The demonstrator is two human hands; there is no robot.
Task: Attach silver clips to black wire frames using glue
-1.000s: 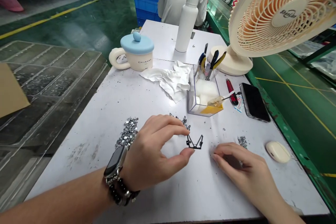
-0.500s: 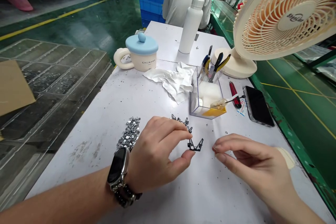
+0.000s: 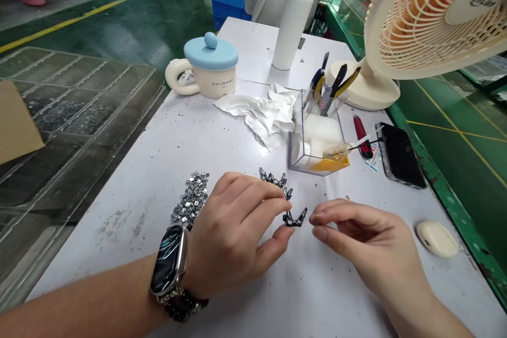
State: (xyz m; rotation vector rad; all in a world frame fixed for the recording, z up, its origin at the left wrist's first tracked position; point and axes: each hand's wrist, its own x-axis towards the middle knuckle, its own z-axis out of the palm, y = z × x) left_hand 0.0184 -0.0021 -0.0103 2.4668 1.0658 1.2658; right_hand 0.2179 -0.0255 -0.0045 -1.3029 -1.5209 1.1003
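Observation:
Between thumb and forefinger, my left hand grips a small black V-shaped part by its left end, just above the table. My right hand is pinched closed close to the part's right tip, a small gap apart; whatever its fingertips hold is too small to make out. Left of my left hand lies a heap of small silvery metal clips, partly covered by the hand. Several more dark parts of a similar kind lie behind my left fingers.
A clear box of tools stands beyond my hands, beside crumpled white tissue. A lidded mug, white bottle and fan are farther back. A red cutter, phone and cream oval case lie at right.
My right hand has moved left, its fingertips nearer the black part. My left hand keeps its pinch on that part. The cream case is now uncovered, and the view has shifted slightly.

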